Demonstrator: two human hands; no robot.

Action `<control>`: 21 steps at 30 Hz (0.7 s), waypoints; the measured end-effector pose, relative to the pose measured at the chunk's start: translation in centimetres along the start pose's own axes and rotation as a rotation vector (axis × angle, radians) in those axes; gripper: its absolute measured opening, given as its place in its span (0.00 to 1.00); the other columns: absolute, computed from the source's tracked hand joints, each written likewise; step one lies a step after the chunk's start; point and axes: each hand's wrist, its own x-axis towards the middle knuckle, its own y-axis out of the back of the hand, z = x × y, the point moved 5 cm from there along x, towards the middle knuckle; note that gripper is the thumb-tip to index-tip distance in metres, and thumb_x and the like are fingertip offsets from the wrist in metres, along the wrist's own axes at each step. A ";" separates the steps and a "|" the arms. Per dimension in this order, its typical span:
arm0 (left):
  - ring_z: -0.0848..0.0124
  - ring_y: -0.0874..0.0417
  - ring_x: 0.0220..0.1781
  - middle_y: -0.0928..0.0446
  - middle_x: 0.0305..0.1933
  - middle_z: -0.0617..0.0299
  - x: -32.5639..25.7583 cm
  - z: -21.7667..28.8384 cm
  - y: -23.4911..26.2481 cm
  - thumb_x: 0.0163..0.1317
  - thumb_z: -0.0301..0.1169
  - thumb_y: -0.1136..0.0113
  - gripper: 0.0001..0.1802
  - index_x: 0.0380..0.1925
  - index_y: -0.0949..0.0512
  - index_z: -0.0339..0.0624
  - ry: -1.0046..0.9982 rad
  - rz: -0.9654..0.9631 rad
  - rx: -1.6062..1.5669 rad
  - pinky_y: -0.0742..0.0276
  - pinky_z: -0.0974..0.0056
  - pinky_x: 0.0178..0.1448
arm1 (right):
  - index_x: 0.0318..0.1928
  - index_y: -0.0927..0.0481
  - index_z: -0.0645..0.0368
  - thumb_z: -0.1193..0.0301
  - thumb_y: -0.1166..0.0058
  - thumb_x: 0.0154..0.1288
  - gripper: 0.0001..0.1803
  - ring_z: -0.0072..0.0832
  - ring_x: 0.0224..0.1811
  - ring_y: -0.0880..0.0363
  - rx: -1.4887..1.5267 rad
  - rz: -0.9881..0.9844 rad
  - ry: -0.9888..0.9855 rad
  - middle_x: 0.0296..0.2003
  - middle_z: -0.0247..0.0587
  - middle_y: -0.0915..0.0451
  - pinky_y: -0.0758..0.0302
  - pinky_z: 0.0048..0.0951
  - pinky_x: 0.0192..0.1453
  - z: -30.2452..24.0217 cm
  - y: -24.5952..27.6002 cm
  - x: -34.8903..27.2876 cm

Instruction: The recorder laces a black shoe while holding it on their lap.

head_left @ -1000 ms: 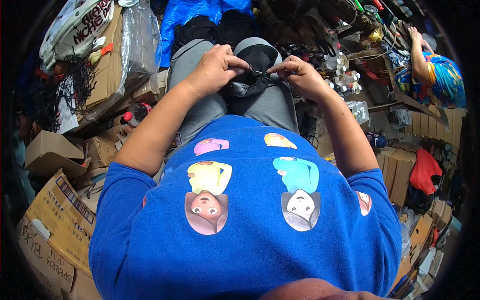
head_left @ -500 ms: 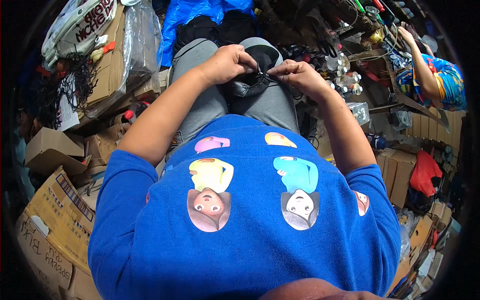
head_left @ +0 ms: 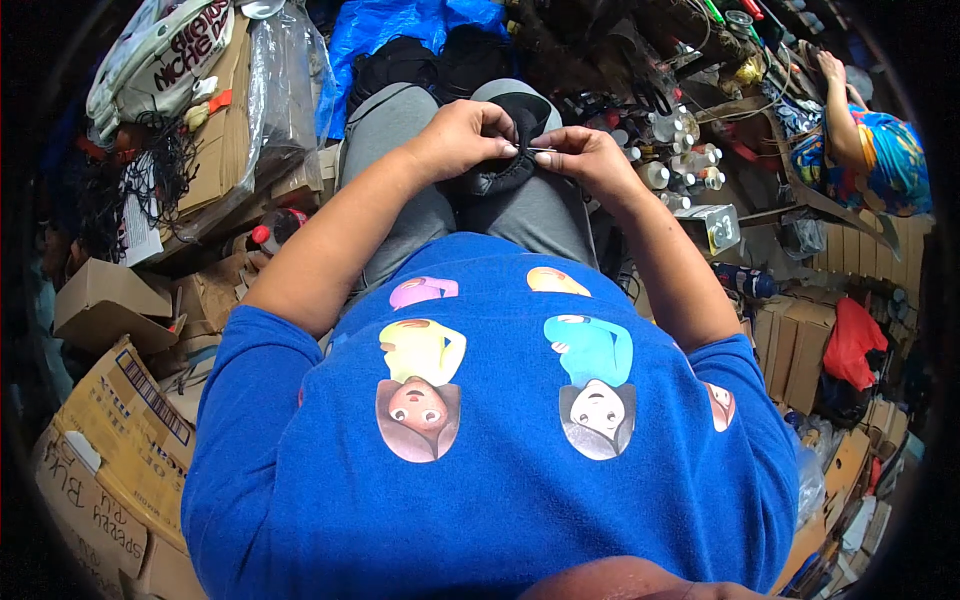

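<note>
Over the lap, between grey-trousered knees, lies a black shoe (head_left: 510,150); the left hand (head_left: 462,138) is closed on its upper rim, fingers curled tight, while the right hand (head_left: 580,152) pinches a thin needle (head_left: 537,149) narrowly between thumb and forefinger, its tip at the shoe's edge just beside the left fingers; both hands nearly touch. To the person's left, a white bag with dark lettering (head_left: 160,55) sits at the top corner above flat brown cardboard under a clear plastic sheet (head_left: 275,100); lower down, open brown cartons (head_left: 95,300) and a large printed carton (head_left: 120,440) crowd the edge; a bottle with a red cap (head_left: 272,228) lies among them. Ahead, a blue tarpaulin (head_left: 390,35) hangs beyond the knees. To the right, small white-capped bottles (head_left: 670,165) cluster just beside the right forearm; a grey box (head_left: 712,228) stands near them; stacked brown boxes (head_left: 800,340) and a red bag (head_left: 850,340) fill the right side; another person in a blue patterned top (head_left: 880,160) sits well apart. Open room is scant: only the lap itself.
</note>
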 end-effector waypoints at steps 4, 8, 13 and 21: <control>0.76 0.23 0.36 0.22 0.31 0.65 0.1 1.4 -0.3 0.50 0.24 0.36 0.05 0.28 0.21 0.37 -0.002 0.006 0.047 0.28 0.70 0.44 | 0.34 0.20 0.61 0.72 0.36 0.54 0.08 0.14 0.33 0.26 -0.169 0.041 -0.013 0.30 0.29 0.20 0.29 0.18 0.39 0.1 0.7 0.7; 0.74 0.24 0.36 0.24 0.29 0.64 -1.2 2.5 1.5 0.51 0.25 0.36 0.05 0.28 0.21 0.38 -0.245 0.106 0.399 0.29 0.68 0.44 | 0.32 0.20 0.60 0.71 0.37 0.56 0.07 0.15 0.27 0.28 0.004 -0.032 0.082 0.26 0.29 0.21 0.31 0.19 0.33 -0.7 2.0 0.4; 0.70 0.23 0.36 0.23 0.30 0.60 -1.9 3.3 0.7 0.55 0.27 0.41 0.06 0.33 0.23 0.38 -0.035 0.063 0.442 0.29 0.65 0.43 | 0.33 0.20 0.60 0.67 0.36 0.55 0.10 0.17 0.36 0.27 -0.014 -0.004 0.079 0.33 0.29 0.23 0.31 0.19 0.43 0.5 1.6 -0.5; 0.50 0.22 0.40 0.23 0.34 0.47 -0.8 5.1 -0.6 0.58 0.27 0.47 0.07 0.37 0.26 0.38 -0.230 -0.085 0.762 0.27 0.56 0.43 | 0.31 0.20 0.60 0.67 0.38 0.56 0.09 0.19 0.39 0.28 -0.151 0.066 0.186 0.33 0.31 0.27 0.30 0.22 0.43 -2.3 5.6 -3.4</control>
